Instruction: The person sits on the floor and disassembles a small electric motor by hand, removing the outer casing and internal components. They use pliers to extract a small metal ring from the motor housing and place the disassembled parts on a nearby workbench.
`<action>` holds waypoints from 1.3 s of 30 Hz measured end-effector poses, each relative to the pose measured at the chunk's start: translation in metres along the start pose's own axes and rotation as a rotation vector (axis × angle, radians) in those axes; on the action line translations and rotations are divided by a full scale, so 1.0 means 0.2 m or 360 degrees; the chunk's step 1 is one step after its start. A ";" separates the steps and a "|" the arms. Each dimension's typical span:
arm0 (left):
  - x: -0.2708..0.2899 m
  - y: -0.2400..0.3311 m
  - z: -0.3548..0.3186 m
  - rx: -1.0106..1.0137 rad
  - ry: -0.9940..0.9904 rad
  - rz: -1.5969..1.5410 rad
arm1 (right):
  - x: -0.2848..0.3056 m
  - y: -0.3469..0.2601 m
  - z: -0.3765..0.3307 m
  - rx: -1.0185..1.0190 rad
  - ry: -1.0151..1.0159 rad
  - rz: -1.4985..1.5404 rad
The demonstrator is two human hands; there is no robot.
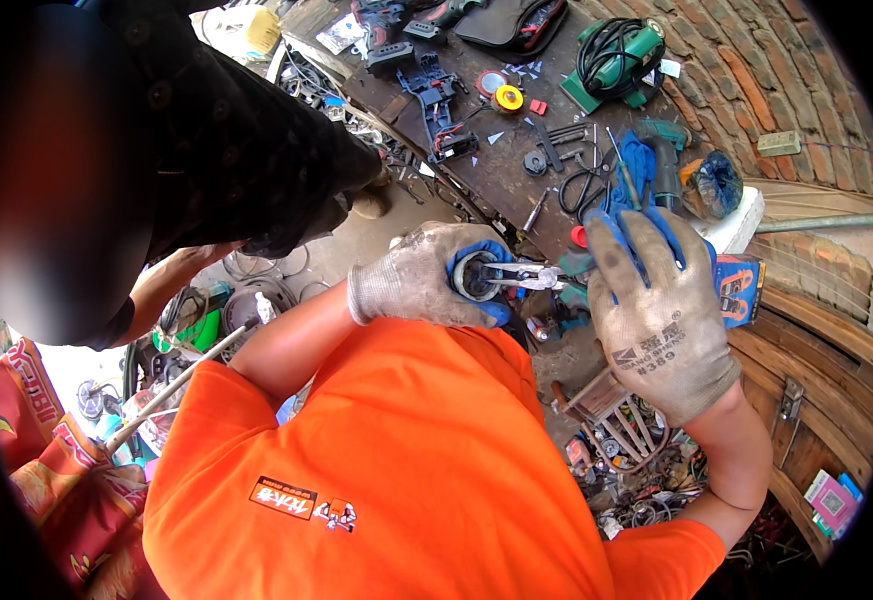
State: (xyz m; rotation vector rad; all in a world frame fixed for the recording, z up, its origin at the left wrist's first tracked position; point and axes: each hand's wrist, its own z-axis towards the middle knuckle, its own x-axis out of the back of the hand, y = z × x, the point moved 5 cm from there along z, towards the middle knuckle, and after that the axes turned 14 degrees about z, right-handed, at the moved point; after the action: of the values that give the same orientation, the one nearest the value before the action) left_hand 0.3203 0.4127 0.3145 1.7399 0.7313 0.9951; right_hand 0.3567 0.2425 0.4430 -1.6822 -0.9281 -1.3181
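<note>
My left hand [427,272], in a grey and blue work glove, is closed around a round, hollow metal part [473,276] with a thick rim. Silver-jawed pliers [533,275] reach from the right to this part, their tips at its opening. My right hand [662,325], gloved alike, covers the pliers' greenish handles, so its grip is partly hidden. Its fingertips lie near a blue cloth [637,165] and a screwdriver [624,170] on the bench.
The dark workbench [502,180] carries a green power tool with a coiled cord [617,62], a yellow tape roll [508,98], scissors [585,190] and opened tool housings [435,95]. Another person in dark clothes [247,130] stands at left. A wooden chair [612,410] and scrap lie below.
</note>
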 end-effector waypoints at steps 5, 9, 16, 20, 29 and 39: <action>-0.01 -0.03 0.01 0.0054 -0.0018 0.0007 | 0.02 0.05 -0.03 -0.0042 0.0072 -0.0080; -0.04 -0.11 0.02 0.0014 0.0141 0.0033 | -0.02 0.21 -0.05 -0.0247 0.0112 -0.0242; -0.05 -0.13 0.00 0.0081 0.0083 0.0011 | -0.47 0.68 0.11 -0.0604 -0.0198 -0.0399; -0.04 -0.14 -0.02 0.0115 0.0149 0.0016 | -0.67 0.74 0.24 -0.0675 -0.0399 -0.0355; -0.05 -0.20 -0.05 0.0303 0.0095 -0.0208 | -0.81 0.72 0.33 -0.0641 -0.0502 -0.0377; -0.04 -0.21 -0.03 0.0303 0.0041 -0.0161 | -0.82 0.69 0.34 -0.0612 -0.0533 -0.0397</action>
State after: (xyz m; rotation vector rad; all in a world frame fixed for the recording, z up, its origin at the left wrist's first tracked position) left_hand 0.3084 0.4230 0.2749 1.8355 0.9470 0.9041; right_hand 0.4767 0.2329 0.2517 -2.1884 -1.1620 -1.4754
